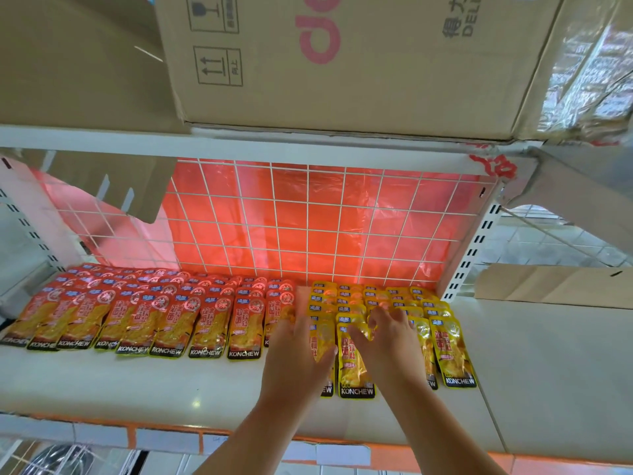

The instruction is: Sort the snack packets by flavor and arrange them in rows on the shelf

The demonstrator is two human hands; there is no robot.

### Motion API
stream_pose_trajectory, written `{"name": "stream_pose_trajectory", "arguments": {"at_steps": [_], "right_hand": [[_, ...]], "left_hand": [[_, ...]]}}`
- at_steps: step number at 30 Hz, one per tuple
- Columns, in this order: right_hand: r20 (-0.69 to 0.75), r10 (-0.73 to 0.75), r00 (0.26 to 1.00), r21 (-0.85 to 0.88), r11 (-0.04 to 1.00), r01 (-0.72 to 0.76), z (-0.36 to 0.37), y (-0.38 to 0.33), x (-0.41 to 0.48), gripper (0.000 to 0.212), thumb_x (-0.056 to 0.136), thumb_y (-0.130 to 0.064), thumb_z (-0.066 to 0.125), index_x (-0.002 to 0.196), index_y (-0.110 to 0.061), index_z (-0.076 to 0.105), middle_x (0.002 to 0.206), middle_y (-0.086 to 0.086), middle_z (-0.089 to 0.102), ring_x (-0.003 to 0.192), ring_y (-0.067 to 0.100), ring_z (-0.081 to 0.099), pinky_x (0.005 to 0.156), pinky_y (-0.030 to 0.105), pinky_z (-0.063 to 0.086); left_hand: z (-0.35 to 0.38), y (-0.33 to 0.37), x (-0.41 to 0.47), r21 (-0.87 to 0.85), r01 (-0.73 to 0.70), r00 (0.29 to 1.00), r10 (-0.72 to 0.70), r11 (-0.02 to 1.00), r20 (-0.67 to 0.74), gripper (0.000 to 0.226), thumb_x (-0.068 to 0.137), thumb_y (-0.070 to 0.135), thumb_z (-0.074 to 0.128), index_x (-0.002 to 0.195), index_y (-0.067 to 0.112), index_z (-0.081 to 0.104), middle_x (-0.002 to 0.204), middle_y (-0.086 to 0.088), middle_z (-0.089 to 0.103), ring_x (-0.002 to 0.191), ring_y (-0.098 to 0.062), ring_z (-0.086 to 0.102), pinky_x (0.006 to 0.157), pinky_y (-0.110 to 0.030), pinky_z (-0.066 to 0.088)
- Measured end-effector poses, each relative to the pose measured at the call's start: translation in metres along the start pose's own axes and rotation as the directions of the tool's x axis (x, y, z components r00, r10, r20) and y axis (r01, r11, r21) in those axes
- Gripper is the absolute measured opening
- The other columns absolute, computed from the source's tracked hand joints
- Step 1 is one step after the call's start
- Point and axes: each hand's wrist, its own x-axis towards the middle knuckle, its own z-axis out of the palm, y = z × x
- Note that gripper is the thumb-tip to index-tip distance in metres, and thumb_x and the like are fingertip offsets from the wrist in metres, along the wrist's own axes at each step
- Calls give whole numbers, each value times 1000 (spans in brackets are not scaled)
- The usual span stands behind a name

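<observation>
Both hands on yellow packets (452,351) at the shelf's (171,382) right end; red packets (205,323) sit in rows to the left.
Packets' long axis runs front-to-back, logo end toward the person. Left hand (298,354) lies flat, fingers straight and together, along the yellow/red seam. Right hand (387,341) covers the middle yellow columns, fingers spread and bent; can't tell if it pinches one. Flat glossy pouches, shingled, probably slippery. Right hand looks nearer for squaring the columns.

I see the shelf (171,382) carrying the left block of packets (154,313) and, just beside it, the right block of packets (448,341), both before the wire grid (308,217). Left hand (298,351) and right hand (390,341) lie on the right block; a cardboard box (342,63) sits overhead.
</observation>
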Motion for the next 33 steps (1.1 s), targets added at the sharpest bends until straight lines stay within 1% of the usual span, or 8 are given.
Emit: {"name": "stream_pose_trajectory", "arguments": {"at_steps": [2,5,7,13,18,25,29,33], "right_hand": [[-45,-30,999,25,999,31,-17,-10,9,37,83,-61,66,94,-27,58,97,-5,48,91,22,51,70,33,45],[-144,-90,986,37,995,96,-54,-33,27,37,85,-59,65,98,-25,61,95,-5,49,91,23,53,73,34,46],[-217,-126,968,75,987,145,-84,-52,37,34,86,-56,67,98,-25,62,95,-6,48,89,24,55,72,33,45],[-452,-182,873,147,950,274,-187,-99,53,26,87,-48,69,94,-25,61,99,-3,55,87,19,56,70,33,41],[-571,-217,792,83,944,319,-281,-107,47,22,86,-47,69,92,-29,59,94,-6,53,84,17,56,68,32,41],[-618,-134,775,46,977,206,-383,-56,25,18,85,-46,69,93,-34,58,96,-8,56,85,14,56,67,28,39],[-641,-122,758,11,986,169,-432,-2,1,21,84,-42,73,92,-27,60,96,1,62,86,22,58,74,31,42],[-646,-22,763,61,995,79,-479,71,-27,21,81,-45,74,91,-30,63,93,0,64,83,20,60,69,29,38]], "left_hand": [[-15,9,13,20,-62,998,63,998,-19,69,89,53,65,149,36,37,104,7,54,105,-16,51,84,-28,42],[-44,34,38,33,-124,990,126,992,-66,50,90,53,68,131,27,54,109,1,54,105,-22,54,84,-34,46],[-67,58,55,26,-221,968,222,975,-118,50,89,49,70,130,24,58,114,-1,57,108,-24,55,88,-36,49],[-141,149,97,-52,-532,817,496,845,-292,42,86,34,78,122,17,65,115,0,65,110,-22,58,91,-31,44],[-174,225,114,-73,-677,708,620,732,-339,39,88,43,67,120,23,63,110,5,64,105,-18,59,84,-29,44],[-172,327,103,-126,-789,608,734,602,-303,35,89,38,74,120,25,64,107,9,62,101,-10,55,83,-27,41],[-155,387,83,-180,-824,567,785,538,-248,33,88,35,76,117,23,67,104,6,65,100,-12,57,86,-29,44],[-124,449,57,-236,-832,548,808,502,-215,32,83,43,71,110,25,69,94,12,60,86,0,51,78,-21,38]]}}
